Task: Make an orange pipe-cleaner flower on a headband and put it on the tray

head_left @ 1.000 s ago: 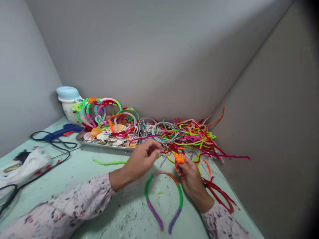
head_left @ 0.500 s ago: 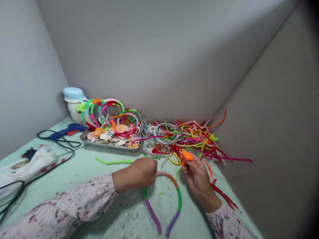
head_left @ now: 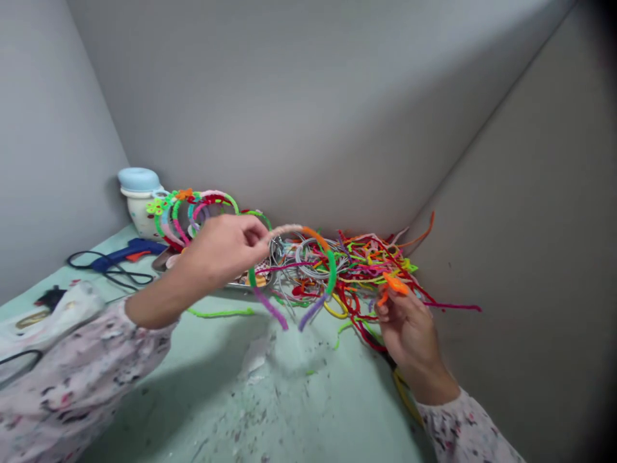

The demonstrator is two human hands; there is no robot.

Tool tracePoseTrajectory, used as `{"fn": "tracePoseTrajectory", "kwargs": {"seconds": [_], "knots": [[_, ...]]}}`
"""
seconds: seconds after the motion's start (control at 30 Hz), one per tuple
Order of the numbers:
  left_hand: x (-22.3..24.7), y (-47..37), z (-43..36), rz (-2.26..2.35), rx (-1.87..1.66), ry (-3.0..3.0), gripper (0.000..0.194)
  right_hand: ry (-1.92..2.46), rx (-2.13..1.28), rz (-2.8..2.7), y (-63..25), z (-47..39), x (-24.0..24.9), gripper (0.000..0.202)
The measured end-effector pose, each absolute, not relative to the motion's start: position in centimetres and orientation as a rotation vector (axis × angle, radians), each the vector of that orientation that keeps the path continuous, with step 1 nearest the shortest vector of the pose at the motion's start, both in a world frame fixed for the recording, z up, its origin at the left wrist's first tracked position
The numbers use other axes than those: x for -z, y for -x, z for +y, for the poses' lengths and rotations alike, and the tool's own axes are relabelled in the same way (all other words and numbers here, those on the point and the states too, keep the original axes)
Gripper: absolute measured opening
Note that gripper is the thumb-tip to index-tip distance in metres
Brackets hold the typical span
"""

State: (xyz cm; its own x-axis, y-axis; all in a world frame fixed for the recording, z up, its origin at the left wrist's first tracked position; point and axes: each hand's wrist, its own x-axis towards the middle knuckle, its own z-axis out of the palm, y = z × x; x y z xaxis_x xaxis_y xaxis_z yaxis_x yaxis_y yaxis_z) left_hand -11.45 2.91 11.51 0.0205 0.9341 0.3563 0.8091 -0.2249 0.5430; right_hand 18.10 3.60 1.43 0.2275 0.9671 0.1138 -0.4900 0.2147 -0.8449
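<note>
My left hand (head_left: pixel 226 247) pinches the top of a fuzzy multicoloured headband (head_left: pixel 331 263), held up off the table with both ends hanging down. The band runs from pale pink through orange and green to purple. At the right, my right hand (head_left: pixel 409 328) has its fingers closed on a small orange fuzzy piece (head_left: pixel 396 283). Behind the headband lies a tangled heap of coloured pipe cleaners (head_left: pixel 380 257) with coils of grey wire.
A metal tray (head_left: pixel 241 289) of shell-like pieces and finished headbands stands behind my left hand. Left of it are a blue glue gun (head_left: pixel 120 255) with a black cord, a blue-lidded jar (head_left: pixel 139 199) and a white plastic bag (head_left: pixel 72 321). Yellow-handled scissors (head_left: pixel 403 392) lie near my right wrist.
My left hand has lifted the headband off the table, up and to the left. My right hand has moved a little right with the orange piece. The scissors have come into view.
</note>
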Motion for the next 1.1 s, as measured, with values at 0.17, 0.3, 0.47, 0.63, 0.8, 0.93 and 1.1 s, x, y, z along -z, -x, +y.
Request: {"fn": "tracePoseTrajectory", "kwargs": {"seconds": [0.17,0.3,0.47,0.63,0.8,0.93,1.1], "knots": [[-7.2,6.6,2.4,1.514,-0.791,-2.155,0.018,0.774,-1.147,-0.833,-18.1,2.6,-2.8,0.015],[-3.4,4.1,1.9,1.35,-0.778,-2.133,0.016,0.864,-1.115,-0.986,-17.1,1.3,-3.2,0.016],[0.1,2.5,2.2,1.203,-0.777,-1.824,0.016,1.038,-1.149,-1.231,-14.9,-0.1,-1.6,0.011],[1.5,2.1,2.3,0.95,-0.807,-1.308,0.032,1.084,-1.197,-1.229,-13.6,-0.2,0.6,0.012],[1.8,2.0,2.1,0.896,-0.915,-1.17,0.042,1.149,-1.143,-1.231,-13.5,0.1,1.3,0.013],[1.4,1.9,1.9,0.915,-0.97,-1.109,0.041,1.195,-1.021,-1.259,-13.3,-0.2,1.3,0.012],[0.5,1.5,1.2,0.915,-1.009,-1.05,0.04,1.234,-0.889,-1.324,-13.0,-0.7,1.5,0.015]]}}
